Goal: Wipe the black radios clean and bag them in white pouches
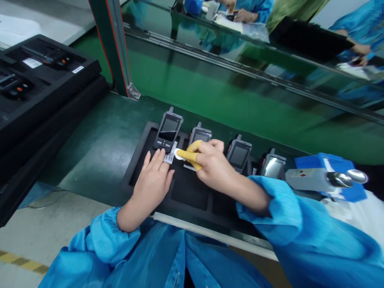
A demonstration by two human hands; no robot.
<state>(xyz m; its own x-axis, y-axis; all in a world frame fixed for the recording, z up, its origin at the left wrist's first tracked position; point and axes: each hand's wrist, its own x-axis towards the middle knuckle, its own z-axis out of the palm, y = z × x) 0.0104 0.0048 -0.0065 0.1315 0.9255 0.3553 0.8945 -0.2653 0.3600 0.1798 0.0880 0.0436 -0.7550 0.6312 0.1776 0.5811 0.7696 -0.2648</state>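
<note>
My left hand (153, 182) lies with its fingers stretched out, the tips at the lower end of a handheld radio (168, 129) with a dark screen and stub antenna. A barcode label (170, 155) sits beside those fingertips. My right hand (208, 162), with yellow finger cots (192, 154) on, pinches a small white cotton pad (179, 154) close to the label. Behind that hand is a second radio (200, 135), partly hidden. A third radio (239, 154) and a fourth radio (273, 165) stand further right along the black foam tray (190, 194).
At right, a pump-top bottle (309, 179) is in front of a blue bin (342, 172). Stacked black foam trays (51, 76) with radios rise at left. A green post (112, 48) stands behind the bench (99, 140). Co-workers' hands (244, 15) are across the glass.
</note>
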